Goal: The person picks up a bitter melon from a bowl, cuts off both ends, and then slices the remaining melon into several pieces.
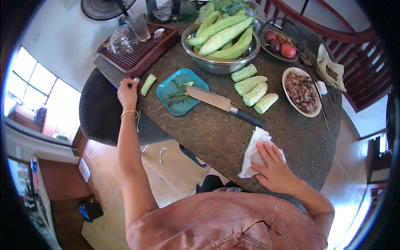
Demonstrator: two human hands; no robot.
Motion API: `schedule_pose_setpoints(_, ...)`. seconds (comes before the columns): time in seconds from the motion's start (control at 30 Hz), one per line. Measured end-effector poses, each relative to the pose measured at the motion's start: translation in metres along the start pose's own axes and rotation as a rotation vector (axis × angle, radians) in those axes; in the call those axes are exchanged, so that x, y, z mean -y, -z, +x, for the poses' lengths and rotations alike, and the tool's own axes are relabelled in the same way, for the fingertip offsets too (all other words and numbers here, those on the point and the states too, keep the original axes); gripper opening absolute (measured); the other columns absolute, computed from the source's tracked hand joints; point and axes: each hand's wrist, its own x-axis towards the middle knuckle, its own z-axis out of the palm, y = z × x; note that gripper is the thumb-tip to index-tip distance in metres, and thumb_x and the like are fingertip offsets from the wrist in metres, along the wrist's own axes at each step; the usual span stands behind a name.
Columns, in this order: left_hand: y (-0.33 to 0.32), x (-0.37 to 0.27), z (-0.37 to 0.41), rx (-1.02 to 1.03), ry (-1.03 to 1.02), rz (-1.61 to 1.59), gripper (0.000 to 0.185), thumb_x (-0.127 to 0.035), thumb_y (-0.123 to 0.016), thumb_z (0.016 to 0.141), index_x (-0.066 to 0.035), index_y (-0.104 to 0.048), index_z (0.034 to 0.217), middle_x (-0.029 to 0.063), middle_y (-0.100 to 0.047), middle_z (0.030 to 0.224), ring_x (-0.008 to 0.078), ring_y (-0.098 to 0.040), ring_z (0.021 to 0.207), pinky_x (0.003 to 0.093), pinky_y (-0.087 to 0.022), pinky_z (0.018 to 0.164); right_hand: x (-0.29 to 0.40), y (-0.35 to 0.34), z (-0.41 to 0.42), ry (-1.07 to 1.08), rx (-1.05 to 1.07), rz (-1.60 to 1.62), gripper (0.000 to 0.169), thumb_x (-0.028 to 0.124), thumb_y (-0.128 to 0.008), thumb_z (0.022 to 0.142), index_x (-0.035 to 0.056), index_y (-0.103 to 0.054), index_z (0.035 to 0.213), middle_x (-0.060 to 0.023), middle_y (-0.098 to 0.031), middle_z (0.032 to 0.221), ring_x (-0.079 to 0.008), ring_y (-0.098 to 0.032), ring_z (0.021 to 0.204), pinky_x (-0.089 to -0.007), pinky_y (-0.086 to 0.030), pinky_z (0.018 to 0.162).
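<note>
My right hand [275,168] lies flat with spread fingers on a crumpled white paper towel [250,159] on the table. At the table's left edge, my left hand [127,93] pinches a small white thing [136,80], too small to name. Close by lies a short bitter melon piece [148,85]. A blue-green plastic tray [182,109] holds stem scraps. Across its right rim rests the blade of a kitchen knife [212,99], with its black handle [250,117] towards the paper towel. Several cut bitter melon sections [255,93] lie beyond the knife.
A steel bowl [215,65] is heaped with whole bitter melons [225,37]. A white bowl [286,84] holds a minced mixture [301,92]. Behind are a fruit basket [281,56] and a brown slatted tea tray [153,56] with glassware. A dark chair [97,106] stands left.
</note>
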Motion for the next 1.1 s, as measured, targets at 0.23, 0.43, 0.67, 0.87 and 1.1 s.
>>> schedule_pose_setpoints(0.23,0.015,-0.021,-0.014,-0.183,-0.237,-0.153,0.021,-0.020,-0.075,0.080,-0.007,-0.069,0.094,0.0096,-0.058,0.100,0.0222,-0.055,0.094,0.0323,-0.048,0.076,-0.010,0.032,-0.047,-0.004,-0.245,0.063,0.027,0.022,-0.071,0.077,0.0107,-0.066,0.101,-0.0147,-0.053,0.129,-0.0329,-0.049,0.121,-0.0453,-0.040,0.101)
schedule_pose_setpoints(0.43,0.072,-0.109,-0.086,-0.005,-0.378,-0.444,0.019,-0.013,-0.070,0.085,-0.005,-0.065,0.101,0.0059,-0.054,0.102,0.0123,-0.049,0.077,0.0239,-0.042,0.066,-0.023,-0.002,-0.046,0.040,-0.317,-0.152,0.025,0.022,-0.073,0.075,0.0098,-0.062,0.094,-0.0061,-0.060,0.098,-0.0249,-0.060,0.090,-0.0377,-0.050,0.077)
schedule_pose_setpoints(0.67,0.113,-0.241,-0.178,0.811,-0.828,-0.801,0.067,-0.016,-0.078,0.074,-0.005,-0.048,0.133,0.0141,-0.048,0.138,0.0268,-0.049,0.123,0.0378,-0.038,0.104,-0.007,0.036,-0.034,-0.185,-0.272,0.616,0.013,0.016,-0.054,0.095,0.0045,-0.055,0.099,-0.0115,-0.061,0.087,-0.0254,-0.061,0.081,-0.0374,-0.047,0.071)
schedule_pose_setpoints(0.87,0.073,-0.296,-0.211,1.685,-0.280,-1.246,0.064,-0.011,-0.077,0.077,-0.001,-0.047,0.133,0.0074,-0.047,0.138,0.0141,-0.049,0.119,0.0304,-0.041,0.100,-0.015,0.048,-0.031,-0.265,-0.260,1.068,0.018,0.023,-0.051,0.099,0.0063,-0.055,0.103,0.0042,-0.054,0.090,-0.0052,-0.049,0.085,-0.0238,-0.043,0.073)
schedule_pose_setpoints(1.1,0.077,-0.308,-0.211,1.224,-0.502,-1.342,0.023,0.002,-0.070,0.076,-0.006,-0.057,0.093,0.0037,-0.063,0.099,0.0148,-0.059,0.089,0.0278,-0.047,0.081,-0.013,0.068,-0.047,-0.162,-0.312,0.572,0.020,0.020,-0.064,0.088,0.0088,-0.060,0.103,-0.0033,-0.058,0.083,-0.0136,-0.059,0.076,-0.0303,-0.048,0.064)
